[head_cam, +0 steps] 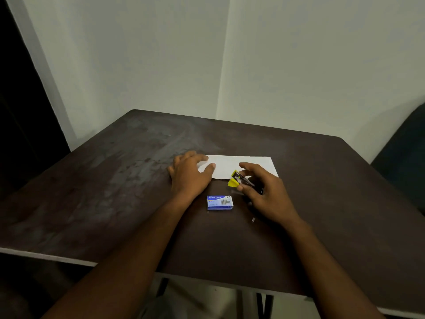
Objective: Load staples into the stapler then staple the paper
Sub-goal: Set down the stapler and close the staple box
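A white sheet of paper [232, 165] lies on the dark table [115, 192]. My left hand [189, 174] rests flat on the paper's left end, fingers spread. My right hand [264, 192] grips a small yellow and black stapler [236, 179], its yellow nose at the paper's near edge. A blue staple box [219, 203] lies closed on the table just in front of the paper, between my two wrists. A small loose bit of staples [253, 219] lies by my right wrist.
The table stands in a corner of pale walls [207, 65]. A dark chair [404, 153] sits past the table's right edge. The near table edge [46, 256] runs white along the front.
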